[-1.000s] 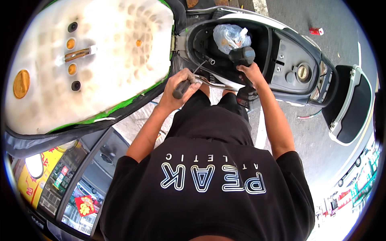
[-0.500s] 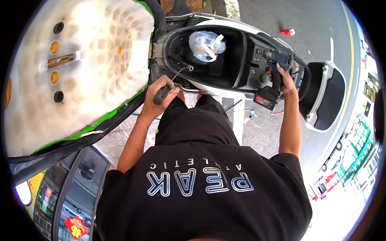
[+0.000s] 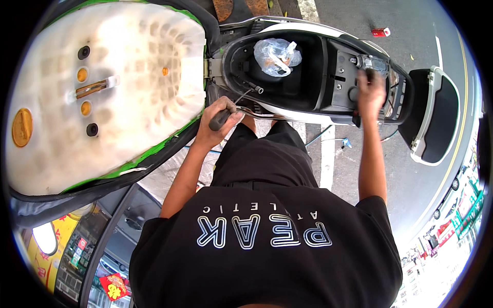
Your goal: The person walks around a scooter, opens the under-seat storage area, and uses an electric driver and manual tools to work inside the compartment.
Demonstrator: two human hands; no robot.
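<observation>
Fingers of the left hand (image 3: 212, 112) were clamped around a dark-handled hand tool (image 3: 220, 120), its thin shaft pointing right and far toward the storage bin (image 3: 308, 95); those of the right hand (image 3: 371, 96), blurred, lay over a power drill (image 3: 377, 62) on the rear deck (image 3: 343, 97), and whether they gripped it could not be told. Farther out, a plastic bag (image 3: 277, 56) sat in the bin, with the opened seat (image 3: 154, 110) to the left. A slack right-hand hold could have let the drill slide off the deck.
</observation>
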